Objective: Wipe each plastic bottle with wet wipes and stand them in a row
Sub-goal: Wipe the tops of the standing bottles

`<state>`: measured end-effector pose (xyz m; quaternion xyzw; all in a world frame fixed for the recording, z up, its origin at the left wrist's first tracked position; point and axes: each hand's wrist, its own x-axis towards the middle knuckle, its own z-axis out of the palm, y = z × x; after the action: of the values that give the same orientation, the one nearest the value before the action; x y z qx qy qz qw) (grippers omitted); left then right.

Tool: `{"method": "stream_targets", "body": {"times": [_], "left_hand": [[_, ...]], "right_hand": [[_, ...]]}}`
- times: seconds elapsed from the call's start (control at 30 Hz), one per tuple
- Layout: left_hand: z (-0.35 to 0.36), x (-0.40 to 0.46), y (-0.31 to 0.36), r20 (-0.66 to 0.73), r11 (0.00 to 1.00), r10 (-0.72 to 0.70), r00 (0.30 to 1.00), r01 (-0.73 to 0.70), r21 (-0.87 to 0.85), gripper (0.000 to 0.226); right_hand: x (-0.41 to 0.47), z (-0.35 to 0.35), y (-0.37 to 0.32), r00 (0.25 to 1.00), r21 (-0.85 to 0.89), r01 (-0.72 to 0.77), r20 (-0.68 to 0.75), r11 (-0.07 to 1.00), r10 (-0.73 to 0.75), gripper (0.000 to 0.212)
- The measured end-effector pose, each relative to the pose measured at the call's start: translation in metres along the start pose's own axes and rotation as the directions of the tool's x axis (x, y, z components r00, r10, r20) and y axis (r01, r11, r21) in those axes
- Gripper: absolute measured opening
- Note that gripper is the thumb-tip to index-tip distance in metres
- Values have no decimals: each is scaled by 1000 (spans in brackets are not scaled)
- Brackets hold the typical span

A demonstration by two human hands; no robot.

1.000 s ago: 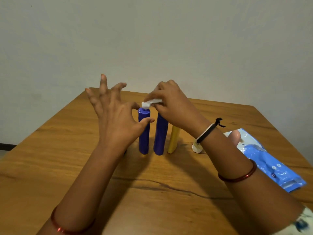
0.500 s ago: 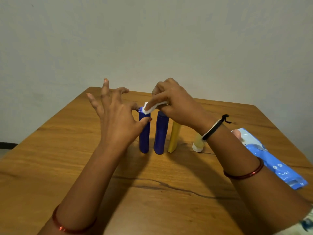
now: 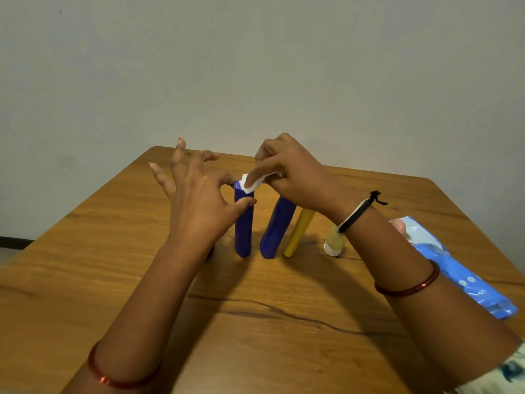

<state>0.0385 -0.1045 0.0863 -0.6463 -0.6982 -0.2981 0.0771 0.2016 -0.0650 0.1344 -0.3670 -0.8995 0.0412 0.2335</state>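
Right hand [image 3: 292, 173] presses wipe [image 3: 251, 185] onto left-held blue bottle [image 3: 243, 228]

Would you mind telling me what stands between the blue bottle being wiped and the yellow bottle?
In the head view, a second blue bottle stands between the wiped blue bottle and the yellow bottle, its top hidden behind the right hand.

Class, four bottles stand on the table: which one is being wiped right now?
The leftmost dark blue bottle: the right hand presses the white wipe on its top; the others stand untouched.
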Motion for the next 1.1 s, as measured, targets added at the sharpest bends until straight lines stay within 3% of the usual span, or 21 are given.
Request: {"method": "stream_targets", "body": {"times": [0.1, 0.2, 0.33, 0.57, 0.7, 0.8, 0.9, 1.1], "left_hand": [[0, 0, 0, 9, 1000, -11, 1000, 11, -17, 35], [0, -1, 0, 12, 999, -21, 1000, 21, -39, 35], [0, -2, 0, 10, 998, -21, 1000, 21, -58, 34], [0, 0, -1, 17, 994, -37, 999, 38, -99, 39], [0, 1, -2, 18, 991, -43, 999, 45, -123, 40], [0, 2, -2, 23, 991, -47, 999, 50, -128, 42], [1, 2, -4, 15, 991, -47, 999, 48, -127, 43], [1, 4, -4, 33, 989, -58, 998, 62, -131, 39]], "right_hand": [[-1, 2, 11, 989, 250, -88, -97, 964, 115, 25], [-5, 12, 20, 965, 533, -162, -90, 830, 247, 27], [-10, 29, 20, 958, 618, -221, -7, 755, 286, 28], [-13, 31, 21, 950, 625, -242, -2, 742, 311, 25], [-13, 27, 14, 956, 609, -164, -95, 776, 277, 23], [-9, 22, 5, 976, 498, -41, -167, 866, 142, 25], [-4, 25, 1, 990, 335, 0, -135, 942, 48, 29], [-1, 31, 7, 985, 199, 25, -175, 980, 11, 27]]}}
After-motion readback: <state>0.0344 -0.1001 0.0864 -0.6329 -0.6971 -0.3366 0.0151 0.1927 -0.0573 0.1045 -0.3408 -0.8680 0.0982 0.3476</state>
